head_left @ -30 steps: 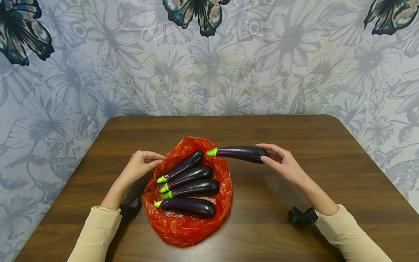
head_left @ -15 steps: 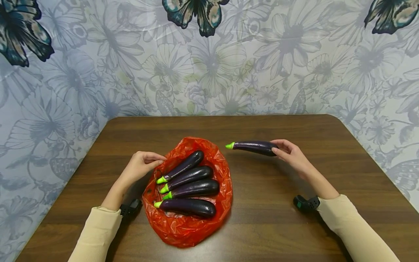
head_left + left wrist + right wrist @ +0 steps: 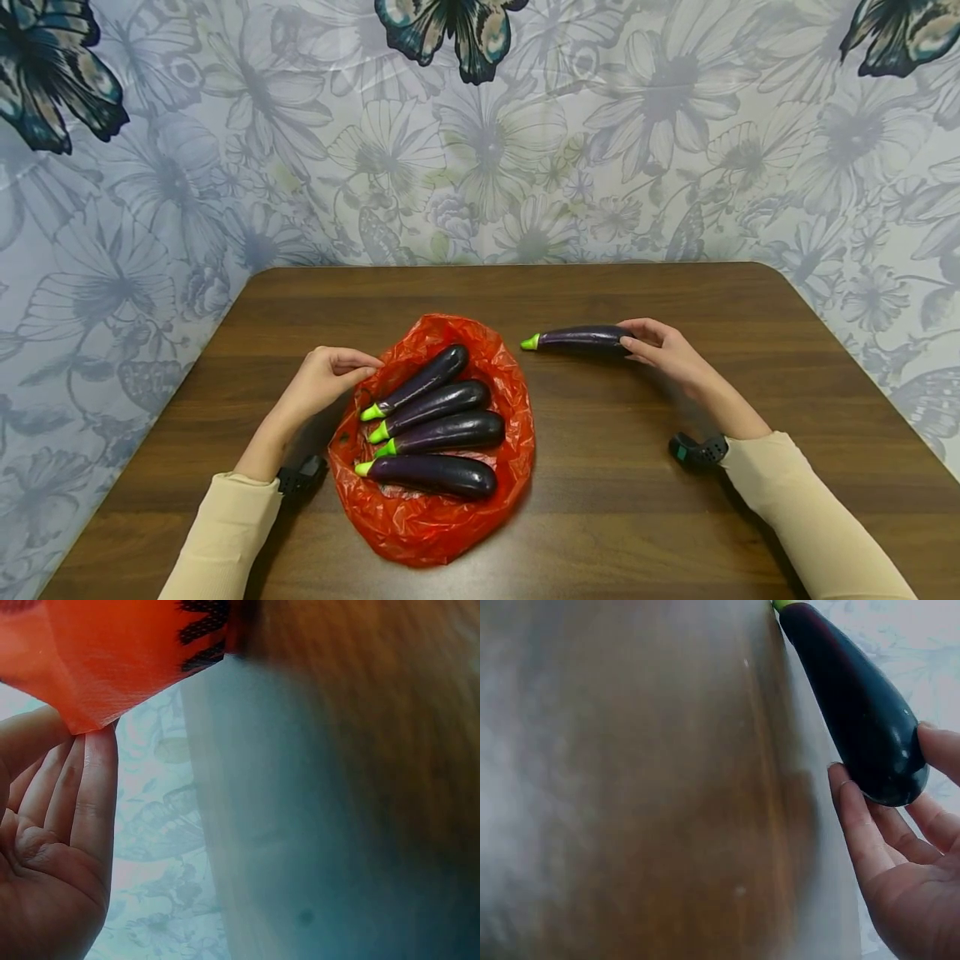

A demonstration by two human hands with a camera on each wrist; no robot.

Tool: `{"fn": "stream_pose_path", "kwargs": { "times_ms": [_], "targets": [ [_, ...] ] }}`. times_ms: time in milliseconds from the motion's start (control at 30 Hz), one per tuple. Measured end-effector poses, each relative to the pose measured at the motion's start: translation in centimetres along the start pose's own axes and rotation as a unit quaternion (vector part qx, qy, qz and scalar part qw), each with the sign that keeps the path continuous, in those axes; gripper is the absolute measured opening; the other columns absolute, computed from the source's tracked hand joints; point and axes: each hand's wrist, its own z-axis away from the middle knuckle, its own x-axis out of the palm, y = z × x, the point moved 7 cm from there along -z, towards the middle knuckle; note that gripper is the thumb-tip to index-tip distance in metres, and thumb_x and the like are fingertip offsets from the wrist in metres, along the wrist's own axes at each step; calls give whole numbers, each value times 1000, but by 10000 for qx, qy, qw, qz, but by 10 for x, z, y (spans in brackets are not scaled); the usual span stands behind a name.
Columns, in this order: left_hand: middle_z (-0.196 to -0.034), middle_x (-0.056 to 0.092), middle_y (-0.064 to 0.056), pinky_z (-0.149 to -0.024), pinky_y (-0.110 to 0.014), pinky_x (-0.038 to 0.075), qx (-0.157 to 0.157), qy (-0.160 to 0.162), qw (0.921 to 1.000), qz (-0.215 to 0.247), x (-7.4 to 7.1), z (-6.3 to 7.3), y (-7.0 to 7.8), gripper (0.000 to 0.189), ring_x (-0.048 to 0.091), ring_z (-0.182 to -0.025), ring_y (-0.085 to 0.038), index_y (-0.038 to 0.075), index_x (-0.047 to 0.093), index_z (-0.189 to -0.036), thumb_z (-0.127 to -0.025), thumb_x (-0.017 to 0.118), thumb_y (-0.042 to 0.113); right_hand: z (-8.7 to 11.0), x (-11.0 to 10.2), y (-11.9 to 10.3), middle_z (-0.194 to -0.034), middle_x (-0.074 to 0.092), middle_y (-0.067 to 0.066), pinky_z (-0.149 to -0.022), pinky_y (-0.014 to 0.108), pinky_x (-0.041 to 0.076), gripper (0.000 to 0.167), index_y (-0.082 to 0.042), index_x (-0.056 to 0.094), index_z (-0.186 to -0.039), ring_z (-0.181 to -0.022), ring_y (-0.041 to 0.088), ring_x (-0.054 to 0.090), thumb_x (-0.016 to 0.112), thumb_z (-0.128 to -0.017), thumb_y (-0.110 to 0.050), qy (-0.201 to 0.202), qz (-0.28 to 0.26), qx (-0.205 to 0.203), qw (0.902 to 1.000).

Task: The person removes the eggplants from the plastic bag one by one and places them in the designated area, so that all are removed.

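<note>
My right hand (image 3: 663, 352) grips an eggplant (image 3: 577, 337) by its thick end, its green stem pointing left, right of the bag. The right wrist view shows the thumb on one side of that eggplant (image 3: 862, 712) and the fingers on the other. With thumb and fingertips, my left hand (image 3: 330, 377) pinches the upper left rim of a red plastic bag (image 3: 427, 537). In the left wrist view, a corner of the bag (image 3: 112, 667) is caught between thumb and fingers. Several eggplants lie side by side in the bag, the nearest eggplant (image 3: 435, 476) at the front.
Everything stands on a brown wooden table (image 3: 600, 517) with rounded far corners. Behind it rises a wall with flower-patterned covering (image 3: 525, 167) and butterfly figures. Black wrist cameras sit at both cuffs, the right camera (image 3: 697, 450) close above the tabletop.
My right hand has carried the eggplant rightward, away from over the bag's edge, then lowered it slightly toward the table. The left hand and the bag have stayed put.
</note>
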Motion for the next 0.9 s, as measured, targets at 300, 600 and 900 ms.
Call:
{"fn": "stream_pose_path", "kwargs": {
  "times_ms": [300,600,900],
  "targets": [
    [-96,69,-12,-69,-25,53,12,18,10000,-45,0,0,-1,16,67,-83,-18,-2,71,-101,-89,64,6,-2,-7,9,-128,48,21,-83,23,47,52,2,43,-136,-106,19,50,56,-96,-27,-14,406,263,9988],
    [-96,69,-13,-70,-26,53,-30,33,10000,-52,0,0,1,17,67,-83,-19,-3,71,-102,-89,64,6,-3,-8,9,-128,48,21,-83,22,46,53,2,44,-136,-102,13,50,57,-95,-29,-5,511,214,9985],
    [-97,68,-12,-70,-27,53,-41,-8,9999,-98,0,-1,-2,17,67,-84,-18,-2,71,-102,-89,64,6,-3,-6,7,-133,44,22,-87,24,45,54,3,42,-137,-107,13,48,57,-95,-28,-79,440,175,9988]
  ]
}}
